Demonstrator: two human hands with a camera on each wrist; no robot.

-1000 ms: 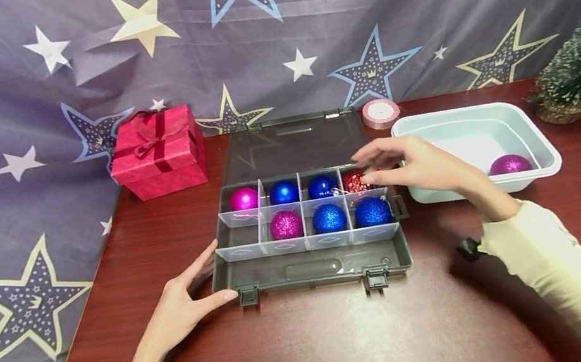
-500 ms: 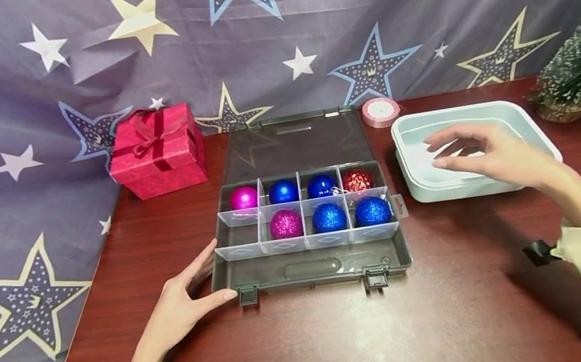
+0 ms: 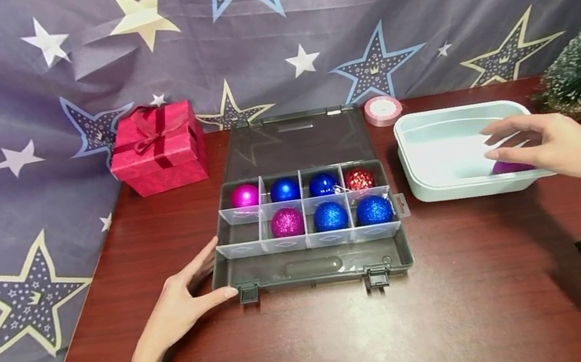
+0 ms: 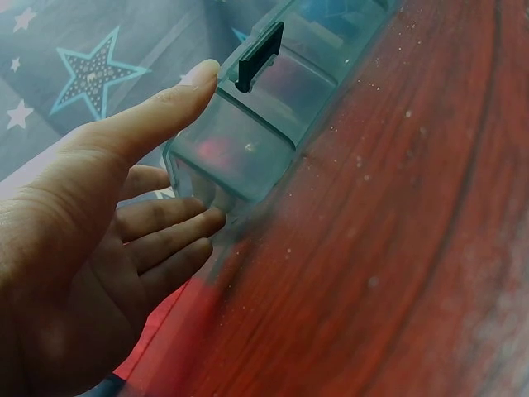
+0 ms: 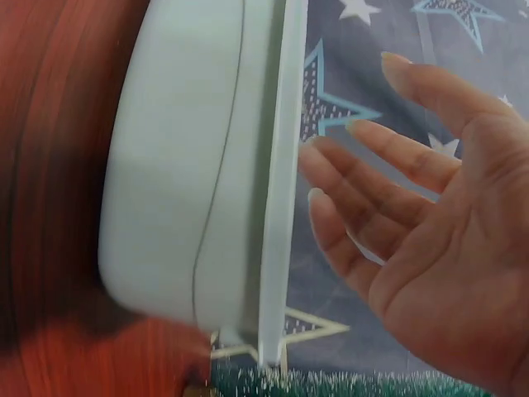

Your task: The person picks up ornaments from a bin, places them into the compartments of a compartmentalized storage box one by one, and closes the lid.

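Work near to its end, by judgement. In the grey organizer case [image 3: 264,267], seven places already taken: in the far row, pink bauble [image 3: 244,196], two smooth blue baubles [image 3: 284,189] and red sequined bauble [image 3: 359,179]; in the near row, magenta glitter bauble [image 3: 287,223] and two blue glitter baubles [image 3: 330,217]. Remaining, it seems, only the near-left compartment [image 3: 239,235], without bauble, and the purple bauble [image 3: 512,167], lying in the pale plastic basin [image 3: 470,188] near its right front corner. Round, so with no long axis; impossible to tell its direction, with no cap in sight. Case with long axis from left to right across the surface [image 3: 340,339], lid [image 3: 295,141] laid back at the far side, latches [image 3: 249,292] at the near side.

Right hand [image 3: 559,149] over the basin's right end, close to the purple bauble, grip half open, holding nothing; cannot tell about contact. Left hand [image 3: 179,303] at the case's near-left corner, thumb on the front edge, fingers along the side, grip wide, only touching.
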